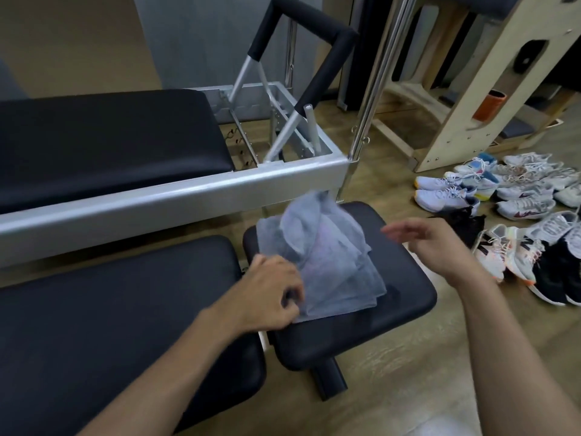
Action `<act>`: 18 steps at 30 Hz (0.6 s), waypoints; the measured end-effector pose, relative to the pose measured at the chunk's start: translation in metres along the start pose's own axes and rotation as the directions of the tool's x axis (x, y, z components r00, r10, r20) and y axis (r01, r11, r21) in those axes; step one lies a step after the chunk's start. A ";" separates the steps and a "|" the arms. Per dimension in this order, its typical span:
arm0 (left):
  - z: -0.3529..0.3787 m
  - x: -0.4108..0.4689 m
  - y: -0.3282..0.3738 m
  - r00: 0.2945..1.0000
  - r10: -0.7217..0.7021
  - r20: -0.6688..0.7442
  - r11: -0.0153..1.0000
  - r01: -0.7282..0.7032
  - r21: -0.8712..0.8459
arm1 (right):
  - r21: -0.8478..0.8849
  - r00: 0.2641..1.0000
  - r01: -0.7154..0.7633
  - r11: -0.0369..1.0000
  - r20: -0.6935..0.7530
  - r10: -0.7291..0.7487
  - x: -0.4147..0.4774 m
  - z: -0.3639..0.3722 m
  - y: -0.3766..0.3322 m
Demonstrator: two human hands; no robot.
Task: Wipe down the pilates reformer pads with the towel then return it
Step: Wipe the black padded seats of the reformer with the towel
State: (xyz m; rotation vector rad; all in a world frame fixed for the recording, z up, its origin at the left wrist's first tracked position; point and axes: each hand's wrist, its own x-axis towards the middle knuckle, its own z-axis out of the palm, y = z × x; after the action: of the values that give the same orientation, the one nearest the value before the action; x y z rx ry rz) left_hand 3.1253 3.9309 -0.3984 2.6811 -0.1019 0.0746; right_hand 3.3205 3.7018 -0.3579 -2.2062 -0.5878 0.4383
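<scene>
A grey towel lies bunched on a small black pad in the middle of the view. My left hand pinches the towel's near left edge. My right hand hovers to the right of the towel with fingers spread, blurred, holding nothing. A long black pad lies to the left of the small one. Behind them stands the reformer with its black carriage pad in a silver frame and a black padded footbar.
Several pairs of sneakers lie on the wooden floor at the right. A light wooden apparatus stands at the back right, with a vertical metal pole in front of it.
</scene>
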 end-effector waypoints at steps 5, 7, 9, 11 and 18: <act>0.016 0.010 -0.015 0.883 -0.345 -0.319 0.921 0.252 -0.297 | 0.140 0.999 -0.041 0.989 0.033 0.037 0.020 0.052 -0.027; 0.014 0.026 -0.020 0.823 -0.473 -0.315 0.872 0.386 -0.301 | -0.016 0.985 -0.058 0.998 0.161 0.059 0.026 0.078 -0.041; 0.015 0.041 -0.019 0.799 -0.564 -0.210 0.818 0.504 -0.278 | -0.218 0.979 0.021 0.976 0.202 0.024 0.029 0.106 -0.052; 0.021 0.052 -0.016 0.815 -0.554 -0.171 0.827 0.514 -0.229 | -0.285 0.982 0.074 0.956 0.187 -0.020 0.033 0.127 -0.059; 0.018 0.078 -0.015 0.663 -0.702 -0.261 0.704 0.593 -0.390 | 0.023 0.984 -0.081 0.996 -0.160 0.084 0.030 0.089 -0.036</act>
State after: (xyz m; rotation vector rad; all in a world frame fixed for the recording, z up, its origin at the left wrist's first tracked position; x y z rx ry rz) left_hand 3.2051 3.9314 -0.4160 2.2067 0.9241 0.3401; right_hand 3.2927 3.7933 -0.3894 -2.2308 -0.4058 0.3027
